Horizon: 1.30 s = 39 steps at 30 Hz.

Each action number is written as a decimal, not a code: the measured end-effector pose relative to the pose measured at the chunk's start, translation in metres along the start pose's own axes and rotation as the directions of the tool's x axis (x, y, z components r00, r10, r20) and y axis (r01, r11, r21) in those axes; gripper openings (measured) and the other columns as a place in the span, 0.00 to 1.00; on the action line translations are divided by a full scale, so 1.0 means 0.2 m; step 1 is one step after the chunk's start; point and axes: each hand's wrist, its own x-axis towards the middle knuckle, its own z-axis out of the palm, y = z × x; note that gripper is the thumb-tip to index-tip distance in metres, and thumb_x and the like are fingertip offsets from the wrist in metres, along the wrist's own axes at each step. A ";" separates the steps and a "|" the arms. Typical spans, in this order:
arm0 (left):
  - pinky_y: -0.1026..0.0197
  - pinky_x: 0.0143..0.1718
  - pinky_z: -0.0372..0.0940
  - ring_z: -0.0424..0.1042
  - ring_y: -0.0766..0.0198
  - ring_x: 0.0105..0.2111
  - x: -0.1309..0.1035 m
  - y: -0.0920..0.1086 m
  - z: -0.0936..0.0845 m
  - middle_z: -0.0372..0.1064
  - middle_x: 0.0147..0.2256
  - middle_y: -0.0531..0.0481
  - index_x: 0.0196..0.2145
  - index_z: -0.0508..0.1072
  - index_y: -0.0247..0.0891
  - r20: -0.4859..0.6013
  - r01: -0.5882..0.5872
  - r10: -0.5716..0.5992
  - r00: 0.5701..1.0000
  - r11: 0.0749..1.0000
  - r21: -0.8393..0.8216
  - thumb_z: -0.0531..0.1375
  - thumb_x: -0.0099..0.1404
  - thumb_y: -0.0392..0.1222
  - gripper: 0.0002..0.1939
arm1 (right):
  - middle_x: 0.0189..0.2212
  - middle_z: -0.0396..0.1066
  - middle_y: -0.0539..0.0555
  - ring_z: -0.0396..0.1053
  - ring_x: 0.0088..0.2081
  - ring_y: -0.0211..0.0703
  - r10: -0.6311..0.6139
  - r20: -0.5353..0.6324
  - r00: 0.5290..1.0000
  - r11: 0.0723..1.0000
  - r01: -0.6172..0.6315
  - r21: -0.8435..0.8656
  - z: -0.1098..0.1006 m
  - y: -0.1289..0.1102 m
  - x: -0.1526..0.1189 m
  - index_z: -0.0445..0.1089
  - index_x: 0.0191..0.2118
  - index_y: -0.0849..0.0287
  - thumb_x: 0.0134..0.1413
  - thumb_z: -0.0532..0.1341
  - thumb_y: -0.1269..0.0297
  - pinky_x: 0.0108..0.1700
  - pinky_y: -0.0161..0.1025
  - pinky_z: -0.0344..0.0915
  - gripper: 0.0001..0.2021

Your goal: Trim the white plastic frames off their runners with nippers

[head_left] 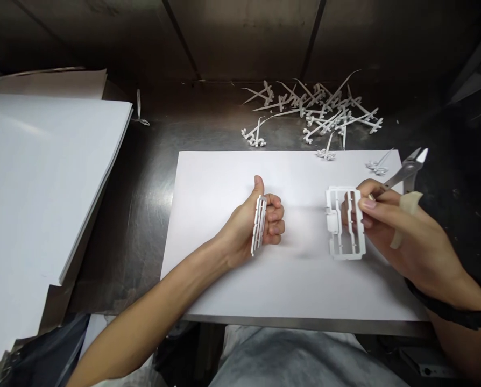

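My left hand (pixel 244 226) is closed around a narrow-looking white plastic frame (pixel 259 226), seen nearly edge-on, with the thumb pointing up. In my right hand (pixel 410 236) a second white plastic frame (pixel 357 236) is pinched between thumb and fingers, its slotted face turned toward me. The same hand also carries a pair of side cutters (pixel 408 167), jaws pointing up and away; their handles are mostly hidden by the hand. Pale tape is wrapped on a finger or handle there. Both frames are held above a white sheet (pixel 232 290).
A loose pile of white plastic sprue scraps (pixel 325 110) lies on the metal table (pixel 151 177) beyond the sheet. Two scraps rest at the sheet's far edge, one a small sprue piece (pixel 376 166). At left stands a stack of white sheets (pixel 47 177).
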 end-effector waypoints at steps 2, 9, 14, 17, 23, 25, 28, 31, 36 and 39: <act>0.71 0.16 0.50 0.57 0.72 0.19 -0.01 -0.01 0.01 0.55 0.26 0.58 0.34 0.69 0.38 -0.036 -0.014 0.015 0.999 0.999 0.041 0.65 0.67 0.75 0.34 | 0.32 0.59 0.52 0.58 0.35 0.47 -0.023 0.045 0.999 0.998 0.025 -0.049 0.01 0.02 0.00 0.74 0.38 0.54 0.76 0.69 0.60 0.37 0.37 0.61 0.11; 0.68 0.26 0.66 0.66 0.69 0.27 -0.03 -0.01 0.04 0.68 0.34 0.52 0.40 0.73 0.36 -0.059 -0.093 0.100 0.993 0.989 0.114 0.71 0.68 0.66 0.28 | 0.36 0.57 0.50 0.57 0.36 0.46 -0.058 0.109 0.992 0.981 0.077 -0.180 0.00 0.05 -0.01 0.73 0.40 0.53 0.82 0.66 0.58 0.39 0.38 0.58 0.12; 0.68 0.42 0.69 0.73 0.68 0.37 -0.04 0.00 0.05 0.75 0.39 0.49 0.42 0.79 0.33 -0.002 -0.146 0.148 0.989 0.982 0.119 0.78 0.65 0.42 0.15 | 0.35 0.58 0.50 0.59 0.37 0.46 -0.106 0.009 0.994 0.979 0.106 -0.173 -0.01 0.05 0.01 0.74 0.41 0.54 0.80 0.66 0.62 0.40 0.38 0.59 0.10; 0.68 0.44 0.69 0.75 0.68 0.39 -0.04 0.00 0.06 0.78 0.40 0.50 0.45 0.83 0.33 -0.008 -0.154 0.155 0.988 0.983 0.101 0.78 0.63 0.34 0.15 | 0.32 0.56 0.50 0.58 0.34 0.47 -0.053 0.039 0.998 0.999 0.053 0.000 -0.01 0.05 0.03 0.72 0.39 0.54 0.79 0.66 0.63 0.40 0.38 0.59 0.10; 0.63 0.46 0.74 0.79 0.62 0.44 -0.05 -0.01 0.08 0.81 0.51 0.41 0.51 0.83 0.34 0.006 -0.131 0.132 0.991 0.980 0.148 0.70 0.74 0.38 0.10 | 0.34 0.59 0.50 0.59 0.36 0.48 -0.128 0.039 0.991 0.968 0.133 -0.214 -0.01 0.07 0.02 0.71 0.41 0.54 0.81 0.66 0.58 0.39 0.41 0.56 0.11; 0.59 0.50 0.76 0.80 0.57 0.48 -0.05 -0.02 0.08 0.81 0.54 0.39 0.55 0.82 0.34 0.058 -0.155 0.146 0.988 0.967 0.202 0.67 0.76 0.38 0.12 | 0.34 0.59 0.49 0.57 0.35 0.47 -0.150 0.046 0.988 0.930 0.157 -0.331 -0.01 0.07 0.01 0.71 0.42 0.53 0.82 0.65 0.55 0.39 0.42 0.55 0.12; 0.54 0.52 0.77 0.81 0.53 0.50 -0.05 -0.03 0.08 0.80 0.55 0.39 0.57 0.81 0.35 0.093 -0.169 0.153 0.984 0.963 0.211 0.67 0.75 0.37 0.15 | 0.35 0.59 0.49 0.58 0.35 0.47 -0.234 0.021 0.972 0.862 0.217 -0.458 -0.01 0.07 0.02 0.71 0.43 0.53 0.82 0.64 0.58 0.39 0.43 0.55 0.10; 0.50 0.52 0.78 0.82 0.52 0.49 -0.06 -0.03 0.07 0.80 0.55 0.40 0.59 0.79 0.38 0.105 -0.139 0.122 0.987 0.974 0.181 0.67 0.73 0.37 0.17 | 0.36 0.61 0.48 0.59 0.35 0.47 -0.282 0.008 0.959 0.824 0.247 -0.510 -0.01 0.07 0.03 0.71 0.43 0.53 0.81 0.64 0.60 0.39 0.43 0.55 0.09; 0.56 0.51 0.76 0.81 0.55 0.49 -0.04 -0.06 0.07 0.81 0.55 0.41 0.59 0.80 0.37 0.165 -0.152 0.117 0.979 0.964 0.218 0.71 0.70 0.34 0.21 | 0.35 0.63 0.48 0.61 0.35 0.46 -0.303 -0.001 0.953 0.783 0.248 -0.571 -0.01 0.08 0.03 0.71 0.42 0.53 0.81 0.63 0.61 0.39 0.41 0.58 0.09; 0.58 0.52 0.74 0.81 0.59 0.47 -0.04 -0.08 0.06 0.81 0.54 0.39 0.57 0.81 0.35 0.178 -0.160 0.113 0.977 0.948 0.275 0.74 0.69 0.37 0.20 | 0.34 0.64 0.47 0.63 0.34 0.45 -0.315 0.000 0.949 0.756 0.251 -0.604 0.00 0.09 0.03 0.71 0.43 0.53 0.81 0.63 0.61 0.38 0.40 0.59 0.08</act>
